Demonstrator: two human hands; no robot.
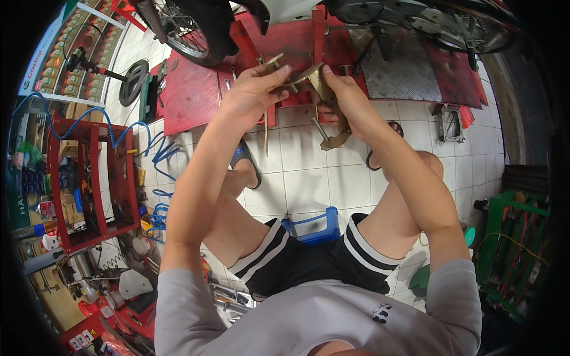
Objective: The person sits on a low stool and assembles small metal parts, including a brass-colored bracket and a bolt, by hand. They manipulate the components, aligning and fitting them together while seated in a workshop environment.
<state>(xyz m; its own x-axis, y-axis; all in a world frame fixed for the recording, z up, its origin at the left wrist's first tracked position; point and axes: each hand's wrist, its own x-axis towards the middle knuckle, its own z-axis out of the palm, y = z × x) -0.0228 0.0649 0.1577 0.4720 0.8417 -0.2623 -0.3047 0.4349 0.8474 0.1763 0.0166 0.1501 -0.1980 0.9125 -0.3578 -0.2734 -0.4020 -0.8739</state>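
In front of me, above the tiled floor, I hold a gold-coloured metal bracket with bent plates and a pin sticking out low down. My right hand is closed around its right side, thumb on top. My left hand pinches gold-coloured metal at the left, where a small plate end shows above the thumb. Below that hand hangs a thin gold-coloured rod. Whether the left and right metal parts are one piece cannot be seen, as my fingers cover the middle.
A red motorcycle lift platform lies ahead, with a wheel and spanners on it. To the left stand a red tool cart and a coiled blue air hose. A blue stool is under me; a green rack is at right.
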